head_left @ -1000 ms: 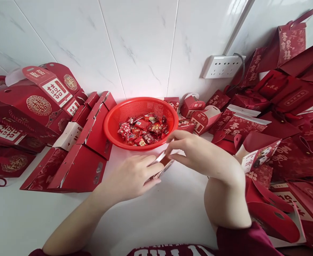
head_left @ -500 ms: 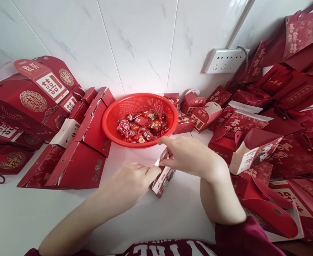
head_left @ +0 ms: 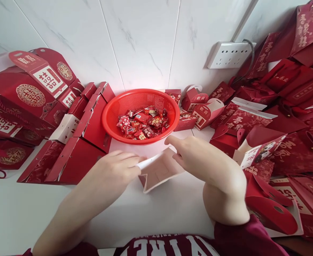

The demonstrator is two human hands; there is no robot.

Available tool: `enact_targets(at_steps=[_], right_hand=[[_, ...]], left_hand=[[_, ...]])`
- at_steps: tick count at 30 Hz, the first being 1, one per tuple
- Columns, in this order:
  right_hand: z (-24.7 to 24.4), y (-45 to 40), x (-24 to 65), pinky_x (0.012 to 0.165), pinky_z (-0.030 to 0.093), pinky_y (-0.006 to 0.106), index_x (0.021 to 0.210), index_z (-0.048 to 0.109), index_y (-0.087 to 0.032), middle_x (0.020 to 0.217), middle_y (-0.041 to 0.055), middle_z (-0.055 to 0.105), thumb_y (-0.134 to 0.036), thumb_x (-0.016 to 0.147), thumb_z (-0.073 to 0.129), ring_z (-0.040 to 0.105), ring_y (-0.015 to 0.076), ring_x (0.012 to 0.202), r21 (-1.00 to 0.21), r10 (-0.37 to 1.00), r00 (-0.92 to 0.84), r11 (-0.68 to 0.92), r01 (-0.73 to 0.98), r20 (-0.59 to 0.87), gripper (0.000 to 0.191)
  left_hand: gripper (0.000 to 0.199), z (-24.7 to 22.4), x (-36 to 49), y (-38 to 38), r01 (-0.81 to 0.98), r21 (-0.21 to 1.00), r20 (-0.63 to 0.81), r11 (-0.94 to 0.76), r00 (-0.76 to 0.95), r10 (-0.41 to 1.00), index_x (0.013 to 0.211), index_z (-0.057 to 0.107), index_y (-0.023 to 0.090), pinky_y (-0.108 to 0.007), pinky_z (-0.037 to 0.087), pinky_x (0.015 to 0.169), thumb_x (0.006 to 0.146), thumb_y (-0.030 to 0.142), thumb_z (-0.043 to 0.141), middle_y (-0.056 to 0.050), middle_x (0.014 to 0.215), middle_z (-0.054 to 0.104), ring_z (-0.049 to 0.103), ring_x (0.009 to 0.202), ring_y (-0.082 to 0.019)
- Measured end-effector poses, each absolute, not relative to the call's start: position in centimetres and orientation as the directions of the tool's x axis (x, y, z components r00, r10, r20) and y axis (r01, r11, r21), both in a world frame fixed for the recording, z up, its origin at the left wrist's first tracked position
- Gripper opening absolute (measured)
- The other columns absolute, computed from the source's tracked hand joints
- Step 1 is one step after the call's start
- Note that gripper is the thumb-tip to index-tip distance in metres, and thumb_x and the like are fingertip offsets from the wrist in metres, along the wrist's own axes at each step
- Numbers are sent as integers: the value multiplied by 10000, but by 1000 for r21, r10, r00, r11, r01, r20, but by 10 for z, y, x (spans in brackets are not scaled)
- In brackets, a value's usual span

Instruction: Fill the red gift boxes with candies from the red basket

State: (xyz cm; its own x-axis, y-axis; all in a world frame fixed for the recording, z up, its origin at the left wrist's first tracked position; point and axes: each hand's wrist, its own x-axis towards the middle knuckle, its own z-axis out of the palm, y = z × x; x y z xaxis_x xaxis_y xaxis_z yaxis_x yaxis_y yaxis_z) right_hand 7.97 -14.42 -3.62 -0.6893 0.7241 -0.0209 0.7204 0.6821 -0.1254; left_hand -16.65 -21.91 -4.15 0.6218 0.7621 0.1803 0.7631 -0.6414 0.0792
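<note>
The left hand [head_left: 116,169] has its fingers bent over the left end of the box's white edge and seems to pinch it. The right hand [head_left: 190,151] is at the other end, with its fingers curled and one poking out; I cannot tell if it pinches the card. The box [head_left: 160,172] is between the two hands, over the table [head_left: 17,213], with its open mouth tipped up and its plain pale inside showing.

It looks like thin card, so it should be light. The sides may bend or crease if squeezed hard. It may slide a bit, since the card looks smooth. The top edges near the corners look like good spots to hold.

Just past the hands is a red basket [head_left: 140,141] with wrapped sweets [head_left: 146,122] in it. More red boxes [head_left: 73,160] are on both sides.
</note>
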Motion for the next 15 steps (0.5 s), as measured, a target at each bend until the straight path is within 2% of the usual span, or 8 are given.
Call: enact_targets(at_steps=[3, 5, 7, 9, 11, 13, 15], right_hand=[[-38, -148, 77, 489, 238, 284, 1087, 516, -175, 674, 19, 606, -101, 897, 448, 536, 168, 542, -71, 738, -674, 672, 737, -10, 216], [-40, -152, 73, 476, 227, 283, 1134, 499, -164, 657, 13, 595, -81, 888, 448, 537, 168, 525, -40, 730, -684, 684, 729, 5, 265], [-40, -156, 67, 472, 218, 291, 1178, 488, -138, 669, 20, 602, -35, 853, 445, 543, 173, 523, -3, 701, -713, 713, 701, 27, 344], [-40, -158, 62, 470, 212, 297, 1196, 480, -114, 683, 29, 609, 2, 809, 446, 545, 176, 522, 15, 671, -740, 740, 672, 35, 406], [-41, -157, 58, 466, 204, 299, 1189, 478, -108, 686, 31, 607, 8, 794, 449, 540, 178, 521, 6, 665, -746, 746, 665, 25, 413], [-41, -153, 57, 469, 202, 299, 1169, 479, -116, 690, 31, 605, -8, 805, 458, 537, 181, 530, -23, 675, -738, 737, 675, 5, 381], [-43, -148, 58, 485, 222, 295, 1152, 481, -131, 722, 37, 618, -29, 824, 472, 552, 186, 571, -69, 667, -745, 743, 666, -14, 344]], left_hand=[[337, -40, -167, -212, 835, 65, 200, -546, 525, 827, 749, 709, 235, -352, 453, 684, 908, 192, 415, -21, 785, 706, 640, 739, -199], [387, -38, -163, -208, 908, 78, 123, -411, 400, 908, 643, 649, 209, -331, 406, 611, 932, 285, 402, -25, 688, 670, 607, 656, -187], [456, -36, -158, -205, 965, 60, 52, -254, 252, 966, 585, 602, 192, -317, 363, 579, 953, 382, 412, -34, 659, 651, 596, 659, -190], [462, -34, -154, -205, 984, 25, 36, -174, 173, 984, 574, 595, 189, -315, 347, 581, 945, 421, 447, -42, 683, 658, 602, 709, -206], [407, -32, -154, -205, 982, 6, -3, -190, 190, 982, 564, 585, 189, -311, 336, 571, 916, 365, 480, -39, 690, 653, 589, 693, -199], [307, -31, -157, -205, 972, 52, -101, -228, 232, 967, 614, 613, 197, -301, 344, 556, 883, 275, 487, -24, 722, 665, 583, 661, -179], [231, -31, -162, -205, 947, 177, -171, -267, 297, 939, 849, 701, 244, -284, 403, 601, 863, 200, 474, 7, 887, 717, 632, 745, -173]])
